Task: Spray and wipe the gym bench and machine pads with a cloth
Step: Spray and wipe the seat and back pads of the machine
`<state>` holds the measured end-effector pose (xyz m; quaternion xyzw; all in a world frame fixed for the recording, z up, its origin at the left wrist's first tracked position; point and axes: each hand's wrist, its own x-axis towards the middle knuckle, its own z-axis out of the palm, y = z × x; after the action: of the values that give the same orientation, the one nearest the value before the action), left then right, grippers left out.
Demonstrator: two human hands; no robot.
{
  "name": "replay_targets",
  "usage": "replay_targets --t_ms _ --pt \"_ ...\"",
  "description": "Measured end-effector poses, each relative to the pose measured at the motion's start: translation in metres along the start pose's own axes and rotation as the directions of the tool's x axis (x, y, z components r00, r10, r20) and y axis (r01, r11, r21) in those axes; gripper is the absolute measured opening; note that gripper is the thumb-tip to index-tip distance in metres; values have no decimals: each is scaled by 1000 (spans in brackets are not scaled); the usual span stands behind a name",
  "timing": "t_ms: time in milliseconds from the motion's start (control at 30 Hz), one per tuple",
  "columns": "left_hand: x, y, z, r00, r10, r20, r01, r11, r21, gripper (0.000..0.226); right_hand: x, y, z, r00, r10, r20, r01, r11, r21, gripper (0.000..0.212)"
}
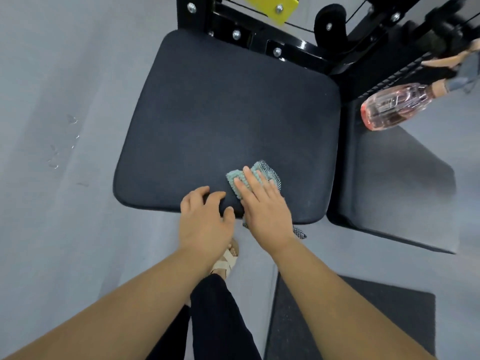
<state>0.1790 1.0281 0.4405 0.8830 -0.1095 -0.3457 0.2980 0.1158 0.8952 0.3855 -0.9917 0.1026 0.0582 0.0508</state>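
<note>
A black padded seat (228, 115) of a gym machine fills the middle of the head view. A teal knobbly cloth (235, 179) lies near the seat's front edge. My right hand (262, 206) presses flat on the cloth with straight fingers, and part of the cloth hangs over the edge below my wrist. To its left, my left hand (205, 219) grips the seat's front edge with curled fingers on top. A clear spray bottle of pink liquid (392, 107) hangs tilted off the seat's right side, its trigger head up by the frame.
The black machine frame (293, 48) with bolts and a yellow plate (270, 6) rises behind the seat. A second dark pad (400, 188) sits lower right, and a black floor mat (363, 315) lies below it. Wet drops (62, 152) mark the grey floor at left. My sandalled foot (226, 261) stands under the seat's front.
</note>
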Motion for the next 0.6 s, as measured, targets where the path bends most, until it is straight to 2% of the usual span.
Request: replay_targets --t_ms 200,267,367,467,600 --pt "27 44 13 995 100 -5 -100 992 73 40 35 101 -23 998 5 60 -1 999 -54 46" --pt "40 57 16 994 113 -8 -111 988 103 41 58 120 -31 999 48 16 -47 997 -60 46" --pt "62 80 20 994 111 -10 -110 988 107 41 95 145 -41 981 186 -52 -187 982 -22 44" --pt "81 99 23 995 101 -21 -98 990 101 42 132 169 -50 925 366 -104 -363 930 50 47" --pt "100 114 29 995 68 -70 -60 992 110 43 178 192 -58 898 431 -81 -421 899 117 46"
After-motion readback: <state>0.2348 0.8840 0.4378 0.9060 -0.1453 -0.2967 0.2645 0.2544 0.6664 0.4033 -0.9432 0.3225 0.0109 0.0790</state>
